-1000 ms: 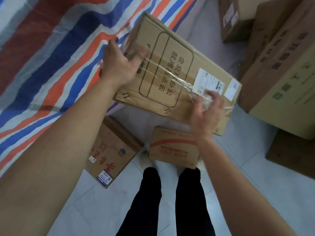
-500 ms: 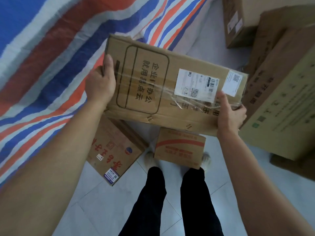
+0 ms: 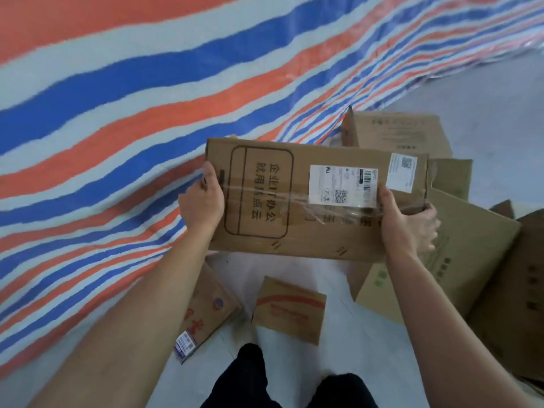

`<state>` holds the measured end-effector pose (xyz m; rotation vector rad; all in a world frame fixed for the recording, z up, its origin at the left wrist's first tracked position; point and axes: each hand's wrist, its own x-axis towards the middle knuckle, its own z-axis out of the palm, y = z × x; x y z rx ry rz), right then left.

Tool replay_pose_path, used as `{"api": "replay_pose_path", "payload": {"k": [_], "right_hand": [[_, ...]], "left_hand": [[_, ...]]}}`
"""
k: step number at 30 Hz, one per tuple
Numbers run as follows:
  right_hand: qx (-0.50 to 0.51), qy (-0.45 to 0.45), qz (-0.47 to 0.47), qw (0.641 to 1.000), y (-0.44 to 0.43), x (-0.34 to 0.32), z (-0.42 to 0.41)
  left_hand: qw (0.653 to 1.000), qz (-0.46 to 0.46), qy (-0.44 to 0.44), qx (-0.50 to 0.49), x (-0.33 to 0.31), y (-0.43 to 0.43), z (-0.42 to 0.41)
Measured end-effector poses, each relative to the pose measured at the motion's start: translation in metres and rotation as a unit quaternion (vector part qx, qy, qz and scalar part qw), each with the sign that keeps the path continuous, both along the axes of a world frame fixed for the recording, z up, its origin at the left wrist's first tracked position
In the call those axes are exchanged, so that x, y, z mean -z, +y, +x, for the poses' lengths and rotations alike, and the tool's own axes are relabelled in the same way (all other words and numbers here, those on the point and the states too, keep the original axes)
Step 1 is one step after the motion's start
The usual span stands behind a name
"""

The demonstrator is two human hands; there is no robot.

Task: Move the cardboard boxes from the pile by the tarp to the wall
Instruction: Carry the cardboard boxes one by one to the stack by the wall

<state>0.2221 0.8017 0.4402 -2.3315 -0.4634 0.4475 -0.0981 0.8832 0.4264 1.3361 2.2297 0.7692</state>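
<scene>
Two hands on one load. The long cardboard box (image 3: 318, 228) is held off the floor (image 3: 347, 354), broad printed face up toward the camera, roughly level, out in front of the person's body.

Left hand (image 3: 201, 201) grips the left short end. The thumb lies on the top face beside the printed rounded frame, and the fingers curl round the edge, mostly out of sight.

Right hand (image 3: 407, 222) grips the right end near the lower corner. The thumb is on the top face just under the white shipping label (image 3: 343, 187), and the fingers wrap round the end behind it. A smaller white label (image 3: 401, 172) sits at the far right corner. Clear tape (image 3: 265, 195) runs lengthwise across the face, wrinkled near the right hand.

The striped tarp (image 3: 147, 113), in red, blue and white bands, fills the left and upper part of the view. The held box overlaps its edge.

On the floor under the box:
- A small box with a red arc (image 3: 290, 309).
- Beside it to the left, a box with red characters (image 3: 210, 304), partly hidden by the left forearm.

To the right, large boxes (image 3: 459, 254) lean against one another, with another box (image 3: 397, 134) behind the held one, near the tarp's edge.

Dark trousers (image 3: 250, 375) show at the bottom. The frame is slightly blurred.
</scene>
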Motion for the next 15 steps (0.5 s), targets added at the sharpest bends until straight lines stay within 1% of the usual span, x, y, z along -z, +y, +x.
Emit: {"api": "replay_pose_path", "payload": {"k": [3, 6, 11, 13, 15], "right_hand": [[-0.038, -0.005, 0.015, 0.999, -0.008, -0.029, -0.002], [-0.114, 0.003, 0.043, 0.993, -0.024, -0.060, -0.010], [-0.217, 0.011, 0.074, 0.973, -0.064, -0.086, -0.039], [-0.249, 0.027, 0.091, 0.964, -0.081, -0.097, -0.059], [-0.299, 0.048, 0.115, 0.946, -0.107, -0.112, -0.095]], "left_hand": [[1.000, -0.003, 0.025, -0.014, -0.031, -0.037, -0.009], [0.995, 0.036, 0.017, -0.088, -0.060, -0.098, -0.017], [0.974, 0.088, 0.045, -0.206, -0.098, -0.208, -0.040], [0.964, 0.098, 0.065, -0.239, -0.115, -0.250, -0.054], [0.949, 0.104, 0.072, -0.287, -0.139, -0.303, -0.081]]}}
